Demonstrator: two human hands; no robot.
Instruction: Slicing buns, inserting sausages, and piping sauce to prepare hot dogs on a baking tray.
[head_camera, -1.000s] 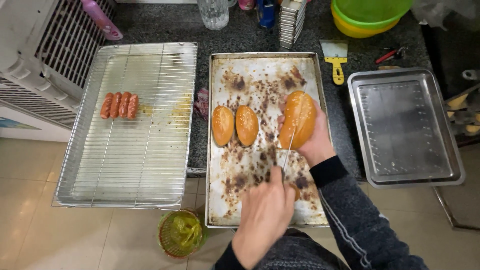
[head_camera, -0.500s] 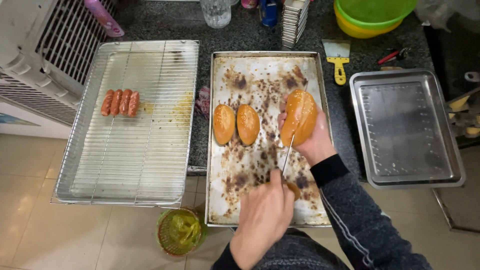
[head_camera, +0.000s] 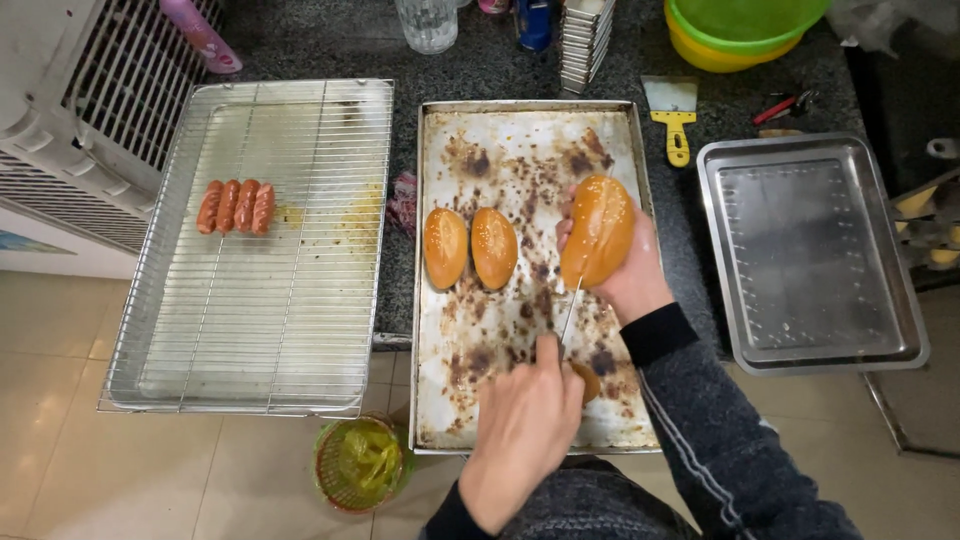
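Tabletop (head_camera: 300, 50): dark stone, carrying three metal pieces side by side.

Wire rack (head_camera: 250, 330), left end, overhanging the front edge. Four sausages (head_camera: 236, 206) lie touching in a row near its back left corner; none is in a bun yet.

Baking tray (head_camera: 520, 150), centre, scorched, also overhanging the front edge.

Steel pan (head_camera: 810, 250), right end. No bun has reached it.

My right hand (head_camera: 630, 275), over the tray's right edge, is clamped around one bun (head_camera: 600, 228), held up off the tray with its top towards me.

My left hand (head_camera: 525, 430), near the tray's front edge, is closed on the handle of a knife (head_camera: 570, 315). The blade runs up to the bun's near end; I cannot tell how deep it sits.

Two more buns (head_camera: 470, 247), touching, left of the held one, mid-tray. They look whole from above.

Judgement: early stage. First bun is under the knife, two are waiting, and the sausages are untouched.
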